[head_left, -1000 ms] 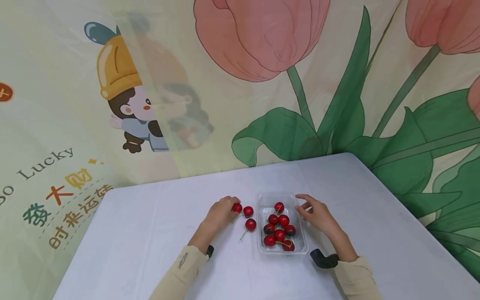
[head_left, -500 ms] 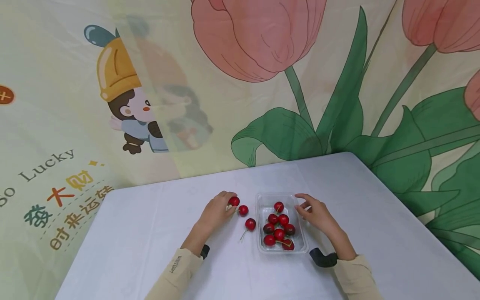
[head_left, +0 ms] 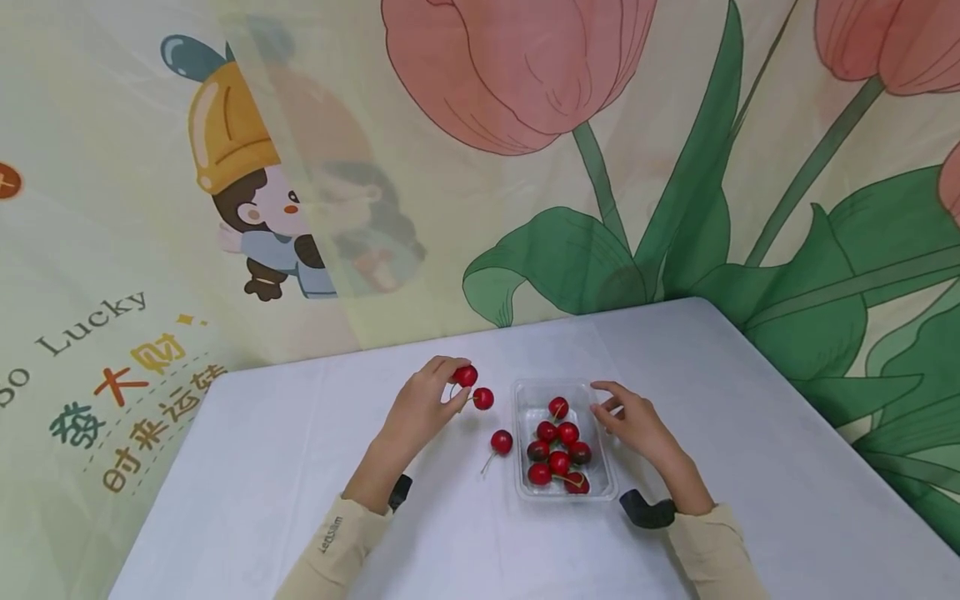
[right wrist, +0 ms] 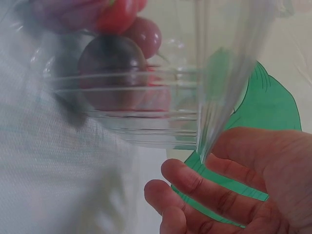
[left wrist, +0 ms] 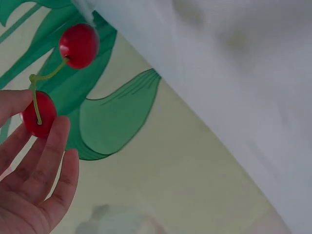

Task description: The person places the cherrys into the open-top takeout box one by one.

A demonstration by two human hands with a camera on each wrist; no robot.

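Observation:
My left hand [head_left: 422, 406] pinches one red cherry [head_left: 466, 376] between thumb and fingers, raised over the white table. A forked green stem joins it to a second cherry [left wrist: 79, 46], which dangles free in the left wrist view. Loose on the table lies another cherry [head_left: 501, 442] with its stem toward me. To its right stands a clear plastic container [head_left: 517, 492] with several red and dark cherries [head_left: 558, 462] inside. My right hand [head_left: 639, 425] touches the container's right rim near the far corner; its other fingers [right wrist: 178, 175] hang loosely curved below the rim.
A white cloth covers the table [head_left: 285, 467]. Behind it hangs a printed curtain [head_left: 420, 275] with tulips and a cartoon figure, close along the table's far edge. A black strap piece [head_left: 647, 510] sits at the right wrist.
My left hand has lifted the joined pair of cherries up and slightly leftward, away from the loose cherry. The right hand stays at the container rim.

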